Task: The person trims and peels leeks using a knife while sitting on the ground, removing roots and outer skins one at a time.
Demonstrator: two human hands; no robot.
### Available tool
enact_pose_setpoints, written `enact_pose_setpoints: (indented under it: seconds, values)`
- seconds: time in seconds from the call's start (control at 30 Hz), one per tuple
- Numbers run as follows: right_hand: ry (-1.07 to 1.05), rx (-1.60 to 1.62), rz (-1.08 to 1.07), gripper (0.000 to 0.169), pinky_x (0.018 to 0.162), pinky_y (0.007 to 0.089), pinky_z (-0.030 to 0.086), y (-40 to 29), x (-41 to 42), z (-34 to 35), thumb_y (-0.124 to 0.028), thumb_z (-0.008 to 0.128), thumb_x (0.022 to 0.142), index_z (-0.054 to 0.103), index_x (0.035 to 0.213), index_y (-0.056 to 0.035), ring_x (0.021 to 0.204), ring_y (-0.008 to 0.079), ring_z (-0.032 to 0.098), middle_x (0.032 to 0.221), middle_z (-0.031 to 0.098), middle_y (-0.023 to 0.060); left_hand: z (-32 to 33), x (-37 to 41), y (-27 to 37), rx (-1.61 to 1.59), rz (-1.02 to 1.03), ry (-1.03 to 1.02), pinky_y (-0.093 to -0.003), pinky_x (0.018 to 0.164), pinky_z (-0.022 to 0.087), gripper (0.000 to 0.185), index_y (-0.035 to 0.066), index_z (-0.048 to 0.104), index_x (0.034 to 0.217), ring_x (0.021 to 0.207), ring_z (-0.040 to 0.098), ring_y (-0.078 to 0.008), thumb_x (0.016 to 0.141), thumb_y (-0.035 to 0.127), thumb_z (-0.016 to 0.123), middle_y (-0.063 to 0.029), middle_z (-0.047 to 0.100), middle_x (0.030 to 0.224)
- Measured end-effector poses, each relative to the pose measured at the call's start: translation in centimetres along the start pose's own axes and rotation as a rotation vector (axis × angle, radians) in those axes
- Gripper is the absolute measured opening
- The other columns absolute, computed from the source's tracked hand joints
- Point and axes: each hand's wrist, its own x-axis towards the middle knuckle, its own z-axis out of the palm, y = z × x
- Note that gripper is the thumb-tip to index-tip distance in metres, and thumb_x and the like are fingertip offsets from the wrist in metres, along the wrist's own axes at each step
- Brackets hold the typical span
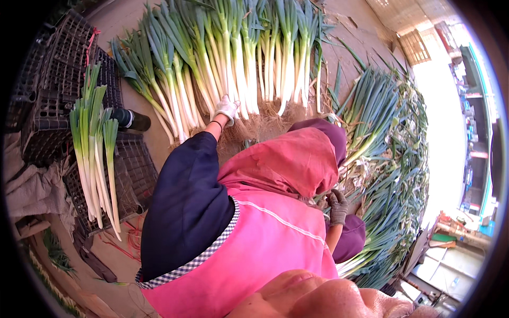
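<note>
My left hand [226, 110], in a white glove, reaches forward to the root ends of a long row of leeks or large scallions [238, 75]. It touches the white stalks there; whether the fingers close around one is unclear. The row has green tops pointing away and shaggy roots [238, 133] towards me. My right hand [338, 207], in a grey-brown glove, is low beside my lap with its fingers curled. What it may hold is largely hidden by the hand and the pink apron [278, 238].
Trimmed leeks or scallions [93, 159] lie across a dark plastic crate [133, 169] at left, near stacked crates [59, 71] and a dark bottle [137, 120]. On the right is a heap of green leaves [405, 171] with more stalks [373, 107]. Red twine [133, 238] lies on the floor.
</note>
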Motion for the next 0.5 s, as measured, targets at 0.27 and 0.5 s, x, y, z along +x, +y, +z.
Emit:
enact_pose_setpoints:
  seconds: [0.27, 0.5]
  values:
    - [-0.015, -0.446, -0.019, 0.025, 0.080, 0.0293, 0.047, 8.3, -3.0, -0.3, -0.006, 0.062, 0.084, 0.060, 0.108, 0.0011, 0.087, 0.0185, 0.060, 0.097, 0.066, 0.0105, 3.1, -10.7, -2.6, 0.209, 0.383, -0.039, -0.0392, 0.084, 0.047, 0.040, 0.013, 0.053, 0.117, 0.101, 0.058, -0.0324, 0.084, 0.035, 0.056, -0.0156, 0.058, 0.113]
    - [-0.079, -0.205, 0.077, 0.036, 0.083, 0.0337, 0.046, 15.4, -5.5, -2.2, -0.021, 0.064, 0.083, 0.059, 0.114, -0.0040, 0.095, 0.0259, 0.062, 0.106, 0.064, 0.0169, 9.6, -11.2, -4.0, 0.442, 0.501, -0.695, -0.0406, 0.084, 0.047, 0.033, 0.014, 0.059, 0.110, 0.101, 0.059, -0.0325, 0.083, 0.032, 0.054, -0.0185, 0.061, 0.109]
